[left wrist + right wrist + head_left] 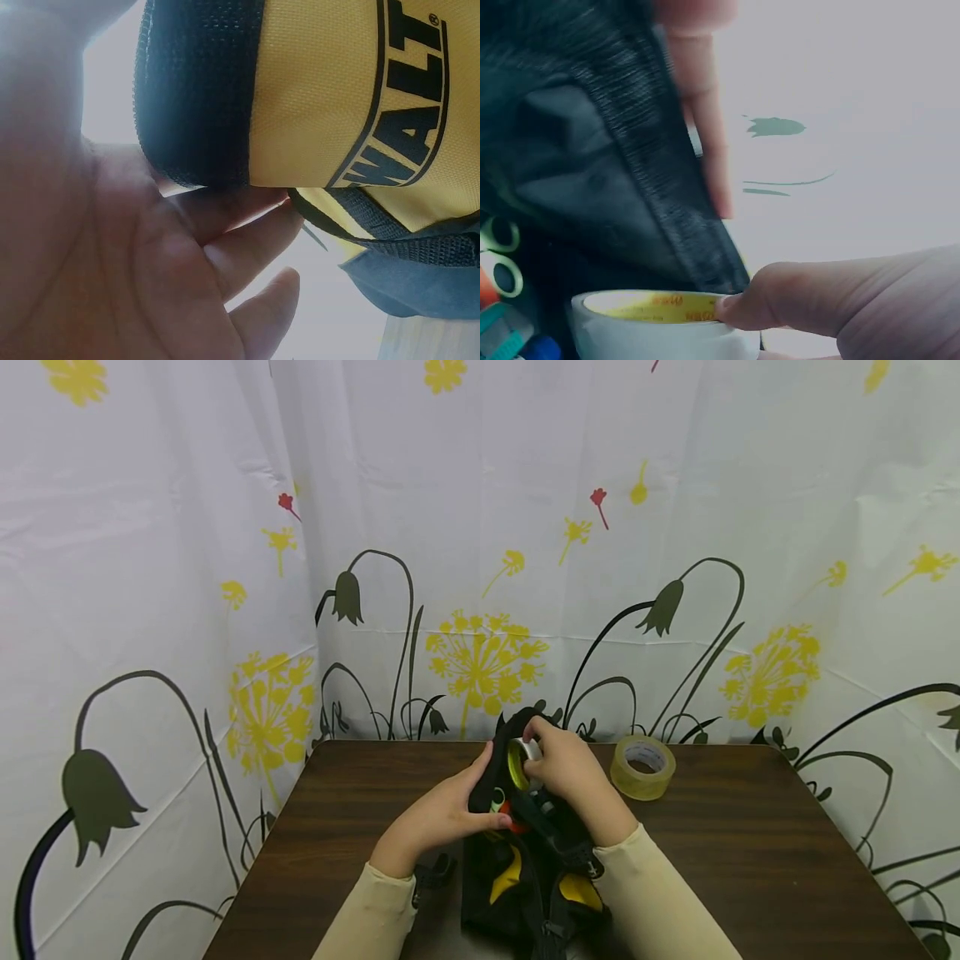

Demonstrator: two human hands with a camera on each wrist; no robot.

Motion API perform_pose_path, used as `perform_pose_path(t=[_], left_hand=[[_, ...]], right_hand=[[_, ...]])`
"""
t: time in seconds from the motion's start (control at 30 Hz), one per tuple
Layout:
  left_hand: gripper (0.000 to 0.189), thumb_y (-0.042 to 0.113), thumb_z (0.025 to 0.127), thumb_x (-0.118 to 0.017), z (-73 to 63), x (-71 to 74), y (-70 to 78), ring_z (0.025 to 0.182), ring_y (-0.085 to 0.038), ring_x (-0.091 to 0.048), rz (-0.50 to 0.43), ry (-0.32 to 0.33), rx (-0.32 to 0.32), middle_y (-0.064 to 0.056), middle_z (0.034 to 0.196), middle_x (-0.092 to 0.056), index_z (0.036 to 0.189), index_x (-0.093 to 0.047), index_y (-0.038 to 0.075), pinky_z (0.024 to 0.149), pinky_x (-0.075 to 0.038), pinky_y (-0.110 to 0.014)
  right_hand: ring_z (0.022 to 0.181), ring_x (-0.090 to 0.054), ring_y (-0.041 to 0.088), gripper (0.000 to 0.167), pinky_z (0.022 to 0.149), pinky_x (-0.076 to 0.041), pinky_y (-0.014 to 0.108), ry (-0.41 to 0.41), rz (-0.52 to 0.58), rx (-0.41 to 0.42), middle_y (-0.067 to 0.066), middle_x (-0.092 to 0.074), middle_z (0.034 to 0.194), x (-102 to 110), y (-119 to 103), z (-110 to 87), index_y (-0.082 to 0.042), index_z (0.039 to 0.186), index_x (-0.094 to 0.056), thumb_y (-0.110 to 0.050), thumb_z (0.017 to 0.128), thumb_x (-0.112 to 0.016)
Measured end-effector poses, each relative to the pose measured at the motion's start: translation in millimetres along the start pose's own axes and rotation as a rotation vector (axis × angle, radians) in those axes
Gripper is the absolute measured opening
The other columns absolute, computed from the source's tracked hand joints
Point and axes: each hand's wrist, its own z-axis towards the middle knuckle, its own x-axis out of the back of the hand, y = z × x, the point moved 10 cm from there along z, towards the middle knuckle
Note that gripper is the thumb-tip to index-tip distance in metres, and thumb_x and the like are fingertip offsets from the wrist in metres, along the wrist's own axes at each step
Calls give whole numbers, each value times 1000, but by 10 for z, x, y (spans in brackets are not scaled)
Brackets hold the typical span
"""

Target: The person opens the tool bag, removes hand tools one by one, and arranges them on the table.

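A black and yellow tool bag (480, 897) stands unzipped on the table, with "WALT" lettering on its yellow side (322, 97) in the left wrist view. My left hand (442, 814) grips the bag's left side, thumb across the opening and some fingers on the outside. My right hand (562, 764) is at the far rim, holding a white roll of tape (664, 339) with a yellow core. The thumb presses on the roll's edge, while a finger lies along the outside of the bag wall. Light green ring handles (508, 276) and an orange-red item lie inside.
A roll of clear yellowish tape (639, 787) lies on the dark wooden table (750, 852), right of the bag. A black strap (435, 872) lies by my left wrist. Behind the table hangs a white curtain (487, 485) printed with flowers.
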Motion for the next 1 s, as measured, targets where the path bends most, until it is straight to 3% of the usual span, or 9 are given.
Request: perform_pose_path(t=[0.23, 0.4, 0.73, 0.87, 1.0], left_hand=[[119, 73, 91, -77, 20, -4, -11, 166, -32, -33, -6, -2, -2, 3, 183, -14, 173, 5, 46, 129, -37, -62], [118, 70, 93, -77, 29, -46, -37, 165, -36, -33, -19, -15, -2, 0, 184, -13, 173, 6, 46, 128, -38, -65], [117, 66, 95, -77, 27, -36, -48, 167, -35, -29, -10, -14, -5, -1, 184, -11, 174, 6, 44, 129, -35, -65], [119, 68, 94, -77, 42, -45, -48, 167, -36, -28, 0, -14, -7, -1, 184, -9, 175, 6, 41, 130, -35, -65], [119, 68, 94, -77, 45, -58, -48, 167, -36, -29, 4, -12, -6, 0, 184, -9, 175, 6, 40, 130, -35, -65]], right_hand=[[76, -65, 19, 34, 68, -53, 34, 52, 95, 36, 7, -78, 102, 248, 12, -85, -16, 129, -65, -15, 98, -78], [82, -68, 19, 33, 70, -55, 35, 129, 129, 70, 6, -76, 107, 409, 141, -187, -18, 129, -66, -18, 99, -79], [111, -76, 29, 37, 82, -65, 38, 205, 349, -6, 13, -75, 132, 751, 547, -459, -18, 140, -66, -20, 104, -75], [109, -76, 28, 39, 82, -63, 33, 229, 384, -21, 14, -74, 135, 940, 692, -569, -15, 143, -65, -25, 107, -74], [101, -75, 14, 42, 78, -62, 28, 280, 429, -25, 19, -70, 140, 1069, 903, -719, -13, 146, -63, -26, 107, -73]])
